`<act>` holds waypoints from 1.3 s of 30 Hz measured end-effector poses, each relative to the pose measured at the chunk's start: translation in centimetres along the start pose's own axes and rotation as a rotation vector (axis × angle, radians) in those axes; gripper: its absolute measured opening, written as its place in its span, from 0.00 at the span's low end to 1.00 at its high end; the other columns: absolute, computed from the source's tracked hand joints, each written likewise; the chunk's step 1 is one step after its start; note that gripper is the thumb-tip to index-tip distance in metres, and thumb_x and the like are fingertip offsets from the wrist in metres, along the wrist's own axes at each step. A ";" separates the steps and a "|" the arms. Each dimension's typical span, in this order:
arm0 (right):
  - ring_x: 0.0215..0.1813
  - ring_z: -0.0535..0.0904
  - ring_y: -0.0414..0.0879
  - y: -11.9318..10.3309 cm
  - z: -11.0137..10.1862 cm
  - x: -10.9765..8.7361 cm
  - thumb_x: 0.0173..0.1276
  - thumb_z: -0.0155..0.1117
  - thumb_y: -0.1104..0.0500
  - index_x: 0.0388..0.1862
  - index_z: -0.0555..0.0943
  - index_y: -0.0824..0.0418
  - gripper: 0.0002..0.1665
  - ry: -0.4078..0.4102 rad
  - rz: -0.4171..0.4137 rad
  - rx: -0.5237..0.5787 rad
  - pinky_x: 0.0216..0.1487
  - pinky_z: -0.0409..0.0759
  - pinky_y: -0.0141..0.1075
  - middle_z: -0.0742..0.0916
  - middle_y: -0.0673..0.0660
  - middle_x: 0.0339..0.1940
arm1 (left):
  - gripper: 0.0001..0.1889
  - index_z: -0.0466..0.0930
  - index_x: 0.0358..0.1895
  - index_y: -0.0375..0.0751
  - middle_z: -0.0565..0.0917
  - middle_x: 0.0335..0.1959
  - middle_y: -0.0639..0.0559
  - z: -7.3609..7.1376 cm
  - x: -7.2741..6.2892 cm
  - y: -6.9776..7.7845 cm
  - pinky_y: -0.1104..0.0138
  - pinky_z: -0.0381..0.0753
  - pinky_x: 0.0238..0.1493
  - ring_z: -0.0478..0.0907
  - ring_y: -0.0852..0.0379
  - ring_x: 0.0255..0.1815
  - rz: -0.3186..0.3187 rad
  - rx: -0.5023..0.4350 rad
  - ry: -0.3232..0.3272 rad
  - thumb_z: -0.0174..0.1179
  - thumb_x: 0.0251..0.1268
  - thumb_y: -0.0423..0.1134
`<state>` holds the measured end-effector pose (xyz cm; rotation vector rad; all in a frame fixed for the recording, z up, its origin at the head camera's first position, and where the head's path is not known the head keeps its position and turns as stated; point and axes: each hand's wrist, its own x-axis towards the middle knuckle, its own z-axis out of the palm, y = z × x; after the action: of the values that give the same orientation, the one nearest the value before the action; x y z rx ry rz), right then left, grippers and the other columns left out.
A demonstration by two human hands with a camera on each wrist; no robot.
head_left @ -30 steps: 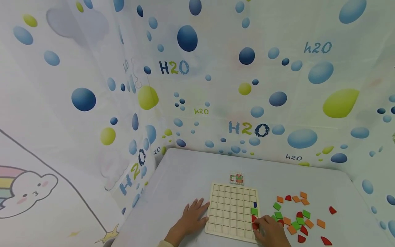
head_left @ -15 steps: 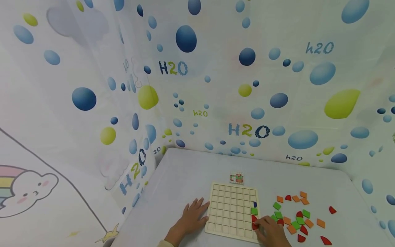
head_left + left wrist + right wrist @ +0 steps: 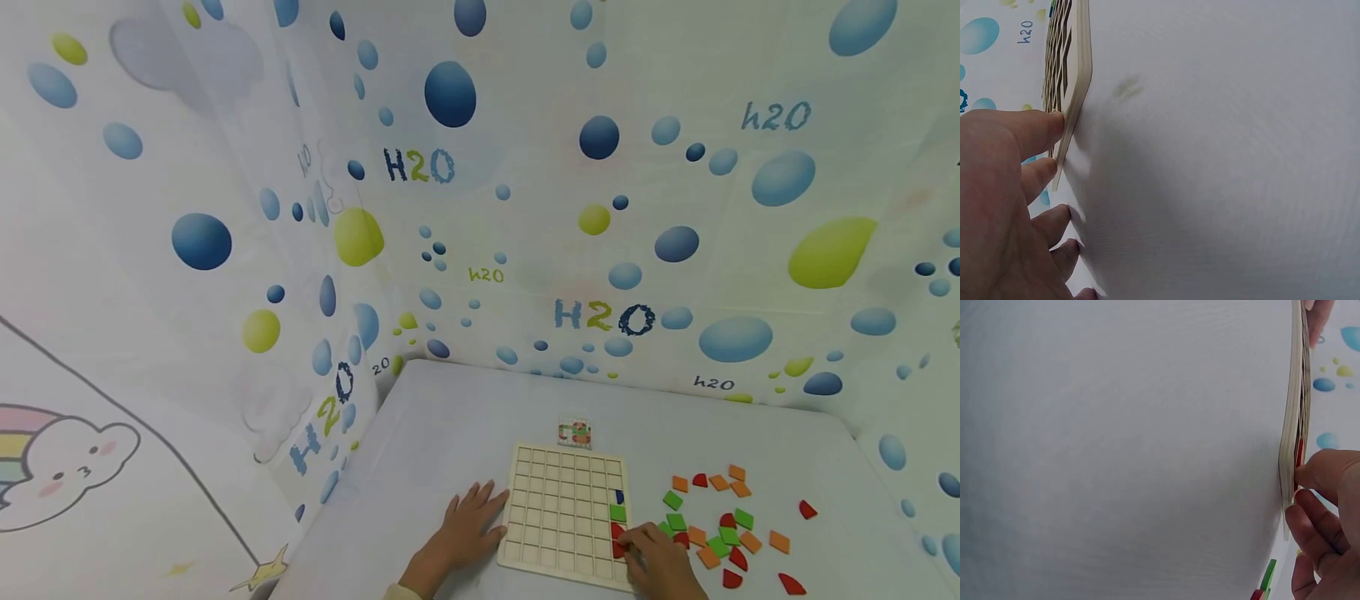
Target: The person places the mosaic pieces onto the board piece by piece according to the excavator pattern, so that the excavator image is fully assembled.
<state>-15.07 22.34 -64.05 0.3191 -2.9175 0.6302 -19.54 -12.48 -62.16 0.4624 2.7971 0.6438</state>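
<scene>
A pale wooden grid board (image 3: pixel 555 517) lies on the table. Its rightmost column holds a small blue piece (image 3: pixel 619 497), a green square tile (image 3: pixel 617 512) and two red quarter-circle tiles (image 3: pixel 618 547), one below the other. My right hand (image 3: pixel 660 562) has its thumb and curled fingertips on the lower red tile at the board's right edge. In the right wrist view, a red tile's edge (image 3: pixel 1299 450) shows beside the thumb. My left hand (image 3: pixel 468 529) lies with fingers spread, thumb and fingertips against the board's left edge, as the left wrist view also shows.
A small printed pattern card (image 3: pixel 575 432) lies just behind the board. To its right, loose orange, green and red tiles (image 3: pixel 738 517) are scattered over the white table (image 3: pixel 435 417). Patterned cloth walls (image 3: pixel 525 242) stand behind and at the left.
My right fingers have shifted slightly right, and more of the lower red tile shows in its cell. My left hand and the board stay put.
</scene>
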 end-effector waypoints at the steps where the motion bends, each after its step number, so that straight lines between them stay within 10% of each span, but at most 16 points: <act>1: 0.37 0.79 0.35 0.0 0.0 0.0 0.59 0.82 0.62 0.36 0.85 0.44 0.15 0.001 -0.002 0.004 0.38 0.80 0.35 0.80 0.40 0.36 | 0.32 0.68 0.81 0.54 0.64 0.84 0.43 0.0 0.0 0.0 0.30 0.53 0.79 0.56 0.35 0.85 0.001 -0.001 0.000 0.58 0.78 0.54; 8: 0.38 0.80 0.36 -0.1 -0.6 0.2 0.61 0.80 0.60 0.39 0.86 0.46 0.12 -0.040 0.035 0.038 0.41 0.84 0.36 0.82 0.42 0.37 | 0.32 0.68 0.81 0.55 0.64 0.84 0.43 0.1 0.0 -0.1 0.30 0.53 0.79 0.56 0.35 0.85 -0.002 -0.002 0.006 0.58 0.78 0.55; 15: 0.44 0.81 0.49 2.4 -3.4 2.8 0.69 0.72 0.61 0.50 0.86 0.60 0.12 -0.123 0.311 0.134 0.52 0.86 0.55 0.85 0.57 0.48 | 0.32 0.67 0.81 0.55 0.63 0.84 0.44 0.0 0.0 -0.3 0.31 0.52 0.79 0.55 0.36 0.85 -0.002 -0.013 0.002 0.58 0.78 0.55; 26: 0.51 0.84 0.64 8.7 -8.6 5.4 0.74 0.68 0.58 0.59 0.79 0.72 0.22 -0.142 0.251 0.155 0.47 0.85 0.58 0.85 0.69 0.51 | 0.32 0.68 0.81 0.56 0.63 0.84 0.44 0.1 -0.1 -0.5 0.31 0.52 0.79 0.55 0.36 0.85 -0.007 -0.008 0.002 0.58 0.78 0.55; 39: 0.53 0.80 0.73 10.4 -7.9 6.9 0.70 0.72 0.59 0.61 0.76 0.75 0.28 -0.149 0.352 0.014 0.49 0.81 0.69 0.77 0.81 0.56 | 0.32 0.67 0.81 0.56 0.62 0.84 0.44 0.2 -0.1 -0.5 0.31 0.52 0.79 0.55 0.36 0.85 0.001 -0.021 0.002 0.58 0.78 0.56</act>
<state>-23.51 33.71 -59.74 -0.1595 -3.1416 0.6995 -19.53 -12.90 -62.56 0.4595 2.7888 0.6736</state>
